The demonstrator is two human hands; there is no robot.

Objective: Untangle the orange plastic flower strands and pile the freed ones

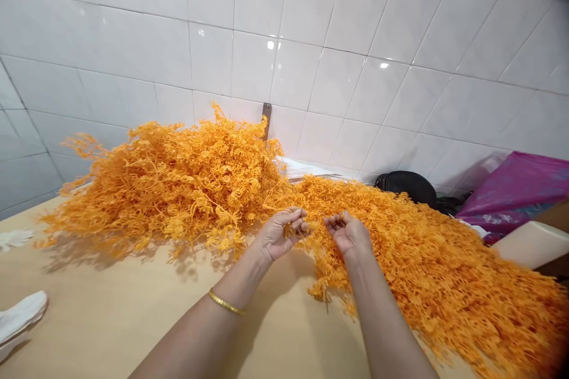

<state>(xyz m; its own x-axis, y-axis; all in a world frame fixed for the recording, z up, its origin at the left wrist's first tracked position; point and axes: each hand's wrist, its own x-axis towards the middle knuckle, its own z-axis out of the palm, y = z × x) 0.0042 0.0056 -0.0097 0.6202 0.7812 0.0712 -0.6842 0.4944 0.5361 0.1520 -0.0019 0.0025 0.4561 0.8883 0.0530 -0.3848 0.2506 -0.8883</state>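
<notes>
Two masses of bright orange, dried-looking feathery plant sprigs lie on the table. The taller, bushy pile [186, 177] stands on the left, and a flatter, denser heap [435, 266] spreads to the right. Between them, my left hand [282, 234] has its thumb and fingers pinched on an orange sprig, with thin bits showing by the fingertips. My right hand [349, 235] is a short way off, at the near edge of the flatter heap. Its fingers are curled together, and whatever they hold is too small to make out.
The pale wooden table [178, 320] reaches back to a white tiled wall [320, 71]. White cloth-like items [22, 317] lie at the left edge. Behind the right heap are a black rounded object [406, 185], a purple bag [515, 192] and a cream container [531, 244].
</notes>
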